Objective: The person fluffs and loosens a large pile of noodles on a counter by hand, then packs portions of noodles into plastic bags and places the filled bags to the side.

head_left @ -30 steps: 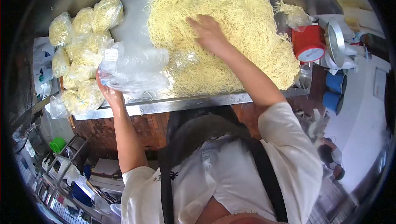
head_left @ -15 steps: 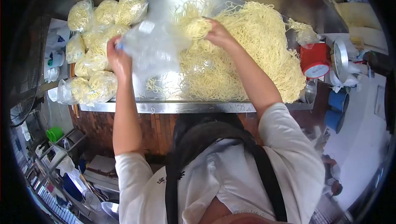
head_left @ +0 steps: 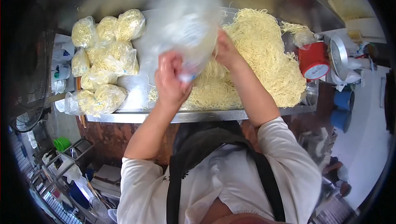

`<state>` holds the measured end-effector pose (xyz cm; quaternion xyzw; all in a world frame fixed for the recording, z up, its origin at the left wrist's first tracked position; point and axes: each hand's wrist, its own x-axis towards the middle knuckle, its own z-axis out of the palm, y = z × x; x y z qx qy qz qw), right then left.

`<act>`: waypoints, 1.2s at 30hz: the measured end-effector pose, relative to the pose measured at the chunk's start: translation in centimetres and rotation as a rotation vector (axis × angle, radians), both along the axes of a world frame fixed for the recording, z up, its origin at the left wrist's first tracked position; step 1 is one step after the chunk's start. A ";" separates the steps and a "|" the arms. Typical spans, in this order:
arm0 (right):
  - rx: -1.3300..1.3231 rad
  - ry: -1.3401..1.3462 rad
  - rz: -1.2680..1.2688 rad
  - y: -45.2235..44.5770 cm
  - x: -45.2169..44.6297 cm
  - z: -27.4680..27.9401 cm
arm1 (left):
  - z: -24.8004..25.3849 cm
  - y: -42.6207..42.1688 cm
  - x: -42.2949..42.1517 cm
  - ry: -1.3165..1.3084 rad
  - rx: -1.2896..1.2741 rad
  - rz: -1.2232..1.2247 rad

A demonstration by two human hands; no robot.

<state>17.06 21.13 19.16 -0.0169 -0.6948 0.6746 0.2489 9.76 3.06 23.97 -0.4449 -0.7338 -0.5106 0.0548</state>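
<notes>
The left hand (head_left: 171,77) is clenched on the gathered near end of a clear plastic bag (head_left: 183,18). The body of the bag is held up over the table (head_left: 134,98), between the two groups of noodles. The right hand (head_left: 227,51) is at the right edge of the bag; motion blur hides its fingertips, so whether it grasps noodles, film or nothing cannot be told.

The loose noodle pile (head_left: 266,55) covers the right part of the table. The filled bags (head_left: 119,59) lie on the left part, apart from both hands. A red scale (head_left: 313,61) is located beside the right side of the pile.

Possible faults and causes:
- Spillage: strands may fall onto the table if the bag mouth folds or sits out of line with the right hand.
- Slippage: the film may slide if the left hand's grasp is wet or loose.
- Tearing: the thin film may split if the hands pull apart sharply.
- Edge loss: noodles may drop if the right forearm drags the pile forward.
</notes>
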 end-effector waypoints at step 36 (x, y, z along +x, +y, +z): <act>-0.034 -0.280 0.206 -3.0 -3.7 -1.4 | -0.6 -0.6 -4.6 -0.138 -0.232 -0.018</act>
